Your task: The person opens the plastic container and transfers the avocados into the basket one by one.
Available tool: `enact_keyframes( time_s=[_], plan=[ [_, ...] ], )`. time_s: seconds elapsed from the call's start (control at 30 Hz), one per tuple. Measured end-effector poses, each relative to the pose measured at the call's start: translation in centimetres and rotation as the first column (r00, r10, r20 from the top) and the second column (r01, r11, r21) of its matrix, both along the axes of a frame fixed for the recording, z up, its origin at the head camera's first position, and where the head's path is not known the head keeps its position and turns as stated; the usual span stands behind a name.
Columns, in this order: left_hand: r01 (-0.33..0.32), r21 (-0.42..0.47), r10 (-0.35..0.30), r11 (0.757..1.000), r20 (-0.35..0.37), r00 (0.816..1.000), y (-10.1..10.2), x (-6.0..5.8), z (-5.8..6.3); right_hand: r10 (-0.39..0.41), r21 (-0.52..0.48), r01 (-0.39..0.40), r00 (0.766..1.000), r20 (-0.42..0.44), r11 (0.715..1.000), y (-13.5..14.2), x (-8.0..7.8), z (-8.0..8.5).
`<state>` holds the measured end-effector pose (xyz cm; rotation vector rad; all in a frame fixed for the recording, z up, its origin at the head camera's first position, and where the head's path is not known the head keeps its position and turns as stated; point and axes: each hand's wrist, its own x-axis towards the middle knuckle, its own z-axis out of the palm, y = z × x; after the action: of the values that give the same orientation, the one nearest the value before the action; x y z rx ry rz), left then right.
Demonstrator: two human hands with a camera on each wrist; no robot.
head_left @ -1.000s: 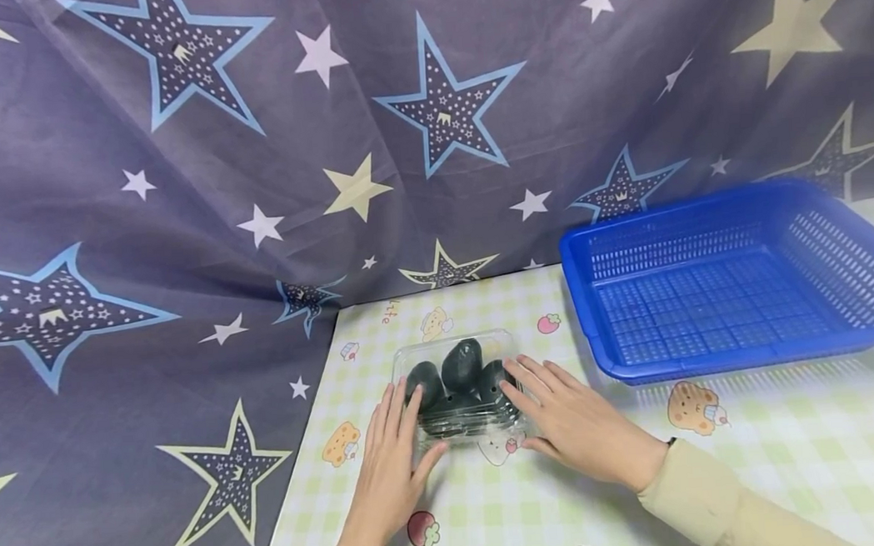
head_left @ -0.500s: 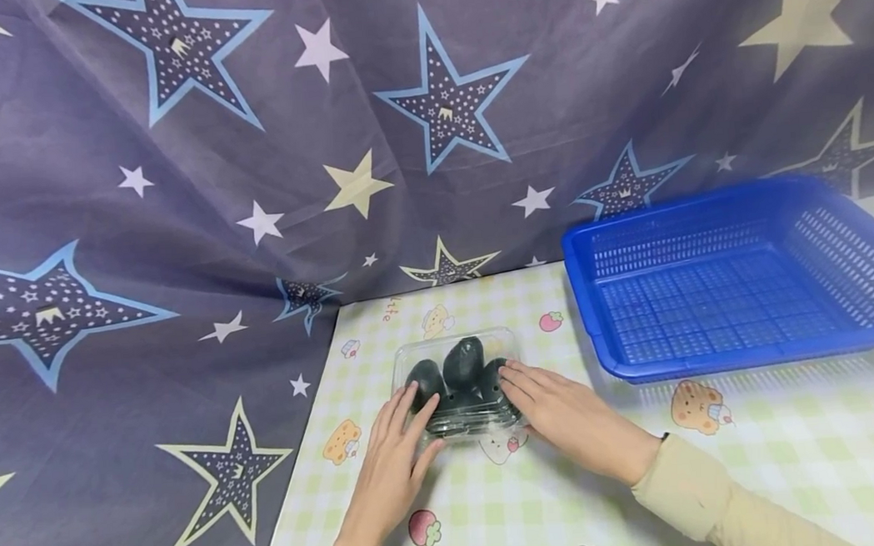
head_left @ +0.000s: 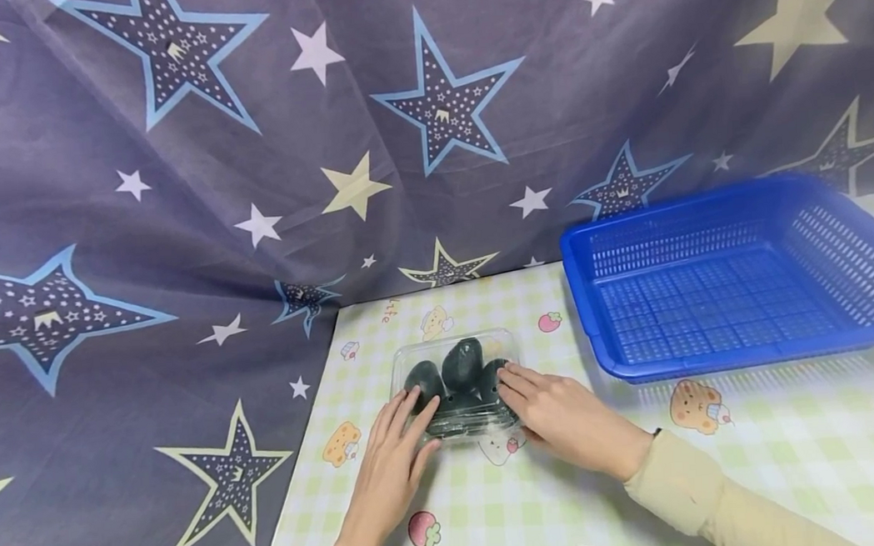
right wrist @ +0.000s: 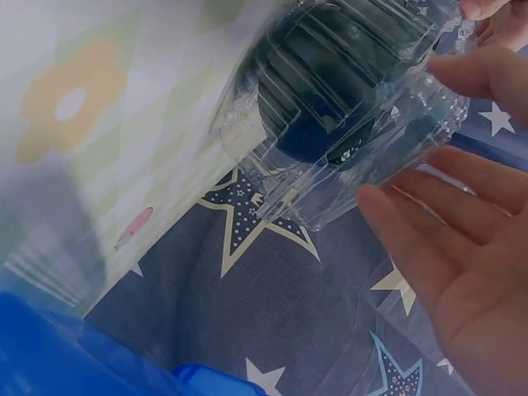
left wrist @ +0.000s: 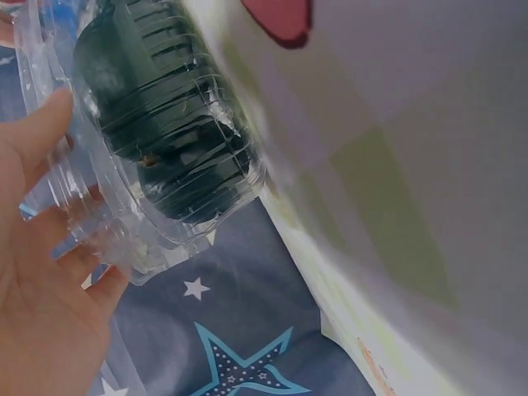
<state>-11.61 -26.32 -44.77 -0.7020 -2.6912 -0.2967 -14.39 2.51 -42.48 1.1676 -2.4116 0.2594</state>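
Note:
A clear plastic clamshell box [head_left: 404, 354] lies on the table with several dark green avocados [head_left: 462, 366] inside, its ridged side wall [left wrist: 169, 99] showing in the left wrist view. My left hand [head_left: 385, 472] rests its spread fingers on the left part of the lid, the thumb at the front edge. On the right part of the lid lie the fingertips of my right hand [head_left: 566, 419]. In the right wrist view, that hand's fingers [right wrist: 437, 194] are nearly straight along the lid, and its thumb sits at the lid's edge.
A blue slotted plastic basket [head_left: 720, 364] stands at the right rear. The table has a green checked cloth [head_left: 542, 509] printed with cartoon bears and strawberries. Behind it hangs a grey-purple star-patterned curtain [head_left: 271, 133], which also runs down past the table's left edge.
Compared with one second ago, my right hand's fingers have drawn together on the lid. My left fingers have shifted slightly right onto it. The box has stayed in place.

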Motion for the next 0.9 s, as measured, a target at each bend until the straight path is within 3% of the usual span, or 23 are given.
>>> enact_keyframes(
  time_s=[0.2, 0.43, 0.67, 0.9],
  plan=[
    [-0.001, -0.019, 0.001, 1.000, -0.018, 1.000, 0.12, -0.02, -0.16, 0.016, 0.052, -0.012, 0.997, -0.071, 0.999, -0.31, 0.00, 0.38],
    [0.004, -0.032, -0.005, 0.999, -0.042, 0.999, 0.09, 0.00, -0.07, 0.026, 0.010, -0.025, 0.999, -0.044, 1.000, -0.36, -0.04, 0.50],
    [0.051, -0.063, -0.056, 0.997, -0.083, 0.995, -0.32, -0.03, 0.14, 0.041, -0.027, -0.042, 0.998, -0.039, 0.999, -0.29, -0.16, 0.67],
    [0.069, -0.055, -0.072, 0.996, -0.053, 0.996, -0.42, 0.11, 0.81, 0.036, -0.012, -0.036, 0.999, -0.038, 0.999, -0.21, -0.09, 0.73]
  ],
)
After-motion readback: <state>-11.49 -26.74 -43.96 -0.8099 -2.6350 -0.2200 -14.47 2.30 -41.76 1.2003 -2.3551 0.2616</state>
